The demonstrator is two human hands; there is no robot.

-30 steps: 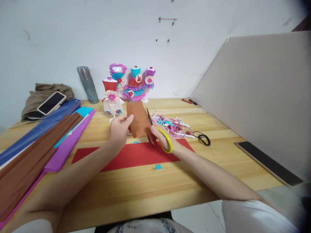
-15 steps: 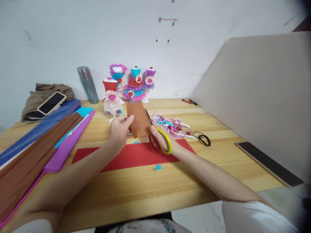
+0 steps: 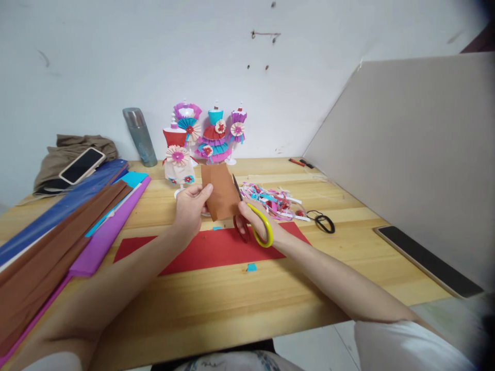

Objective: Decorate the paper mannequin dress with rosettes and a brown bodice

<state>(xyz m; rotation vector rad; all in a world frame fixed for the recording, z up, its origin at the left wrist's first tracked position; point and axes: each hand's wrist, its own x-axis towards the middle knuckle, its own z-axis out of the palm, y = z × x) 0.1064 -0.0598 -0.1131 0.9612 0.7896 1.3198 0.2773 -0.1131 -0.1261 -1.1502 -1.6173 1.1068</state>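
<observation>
Between my hands a brown paper piece [image 3: 221, 191] is held up above the table. My left hand [image 3: 190, 206] pinches its left edge, thumb in front. My right hand [image 3: 257, 216] has its fingers in the handles of scissors [image 3: 266, 233], one yellow and one dark red. The dark blades point up along the right edge of the brown paper; part of them may be hidden behind it. Below my hands a long red paper strip [image 3: 216, 250] lies flat on the table. Small blue scraps lie behind it and in front of it [image 3: 251, 267].
Decorated paper dress stands [image 3: 214, 134] and a metal flask [image 3: 139, 136] are at the back. Coloured scraps [image 3: 274, 201] and a black cord [image 3: 324, 223] lie right of centre. Folded papers [image 3: 100, 232], a phone [image 3: 82, 166] and brown cloth [image 3: 65, 149] are left, a black-topped slab [image 3: 425, 260] right.
The scissors' handles have spread slightly wider, the dark red one shifting left. The brown paper and my left hand have hardly moved.
</observation>
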